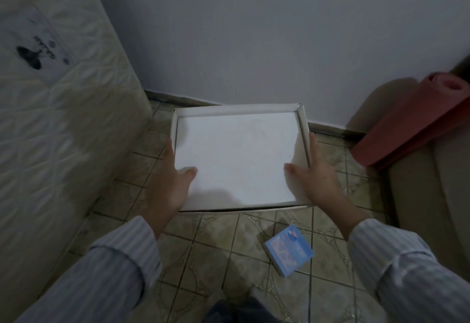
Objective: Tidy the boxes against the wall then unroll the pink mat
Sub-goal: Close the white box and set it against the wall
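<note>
I have the white box (236,157) clasped between my left hand (167,182) and right hand (316,177), thumbs on top, its far edge near the wall (254,37). If I shove unevenly it could skew. The small blue box (290,250) lies behind on the floor (203,246); the pink mat (412,124) leans rolled at right.

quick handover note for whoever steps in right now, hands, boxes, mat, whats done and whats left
Left hand and right hand: each grips a side of the white box, thumbs on top.
White box: far edge near the wall; whether it touches is unclear.
Small blue box: loose on the tiled floor, away from the wall.
Pink mat: rolled, on the sofa at right.
Left: settle the white box, move the blue box, unroll the mat.
</note>
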